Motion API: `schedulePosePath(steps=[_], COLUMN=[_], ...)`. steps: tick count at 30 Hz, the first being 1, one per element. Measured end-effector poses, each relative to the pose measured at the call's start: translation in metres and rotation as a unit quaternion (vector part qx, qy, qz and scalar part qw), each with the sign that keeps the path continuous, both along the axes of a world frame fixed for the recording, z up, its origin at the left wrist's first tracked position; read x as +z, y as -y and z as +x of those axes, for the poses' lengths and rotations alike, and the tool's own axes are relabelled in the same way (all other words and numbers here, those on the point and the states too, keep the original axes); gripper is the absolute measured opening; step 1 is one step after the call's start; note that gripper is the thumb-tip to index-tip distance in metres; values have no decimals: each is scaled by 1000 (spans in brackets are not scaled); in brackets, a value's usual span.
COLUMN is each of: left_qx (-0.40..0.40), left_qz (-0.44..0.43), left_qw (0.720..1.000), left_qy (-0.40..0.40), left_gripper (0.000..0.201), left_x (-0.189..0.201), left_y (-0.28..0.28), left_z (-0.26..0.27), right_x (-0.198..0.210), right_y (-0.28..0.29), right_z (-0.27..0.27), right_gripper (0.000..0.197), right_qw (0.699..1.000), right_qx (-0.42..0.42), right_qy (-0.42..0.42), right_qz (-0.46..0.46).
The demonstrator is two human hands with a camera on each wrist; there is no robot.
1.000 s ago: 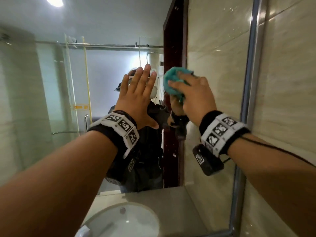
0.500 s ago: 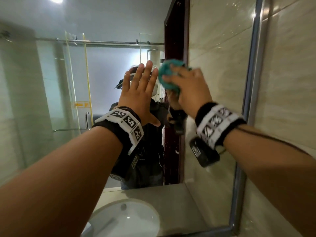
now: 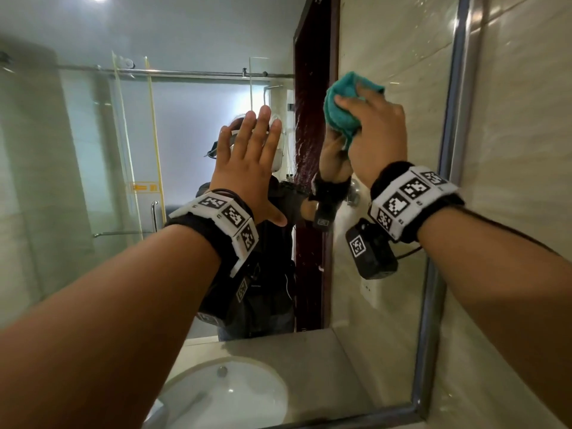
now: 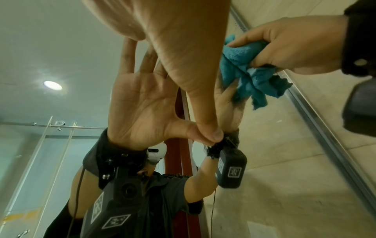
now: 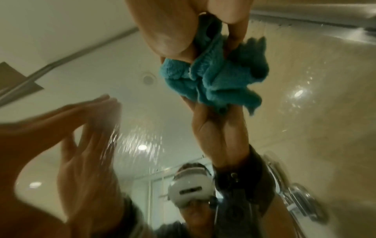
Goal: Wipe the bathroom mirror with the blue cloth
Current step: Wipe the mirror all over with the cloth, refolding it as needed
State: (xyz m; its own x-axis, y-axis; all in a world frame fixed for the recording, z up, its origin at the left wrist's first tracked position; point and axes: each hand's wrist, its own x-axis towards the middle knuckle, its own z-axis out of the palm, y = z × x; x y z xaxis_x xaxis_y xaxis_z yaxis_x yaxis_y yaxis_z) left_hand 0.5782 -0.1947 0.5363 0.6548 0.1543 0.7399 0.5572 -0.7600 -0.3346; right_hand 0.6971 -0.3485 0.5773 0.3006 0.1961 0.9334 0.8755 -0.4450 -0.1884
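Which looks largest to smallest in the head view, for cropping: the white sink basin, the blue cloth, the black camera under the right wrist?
1. White oval sink basin, widest, though cut off at the bottom edge.
2/3. Crumpled blue cloth and black boxy wrist camera look about alike; the right hand hides part of the cloth, so I won't rank them.

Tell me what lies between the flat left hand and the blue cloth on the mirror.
Only bare mirror glass separates the left hand from the blue cloth, bunched in the right hand; there it reflects a dark red door. The head view shows this.
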Motion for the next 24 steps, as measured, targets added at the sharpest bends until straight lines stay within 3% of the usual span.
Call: schedulePosePath(steps=[5, 8, 12, 15, 18, 20, 24], left_qx=[1, -3, 8, 16, -58, -144, -271], left_qz=[-3, -3, -14, -43, -123, -198, -293], left_qw=[1000, 1000, 1000, 998, 988, 964, 904], left_qy=[0, 3, -10, -33, -80, -109, -154], left_gripper=[150, 151, 149, 140, 116, 100, 75], left_x=[1, 1, 3, 2, -14, -29, -53], left_y=[-2, -1, 7, 20, 42, 56, 80], left_z=[1, -1, -4, -15, -33, -46, -75], right_x=[-66, -112, -153, -170, -170, -163, -151], right_y=[-16, -11, 21, 45, 63, 73, 89], right_z=[-18, -7, -2, -11, -32, -49, -81], right_gripper=[52, 57, 55, 46, 48, 49, 40], right_qw=[987, 974, 962, 938, 946, 920, 847], right_qx=[55, 75, 109, 137, 198, 262, 381], right_qy=[101, 128, 48, -81, -189, -276, -370], right_qz=[-111, -168, -246, -307, -172, -97, -18])
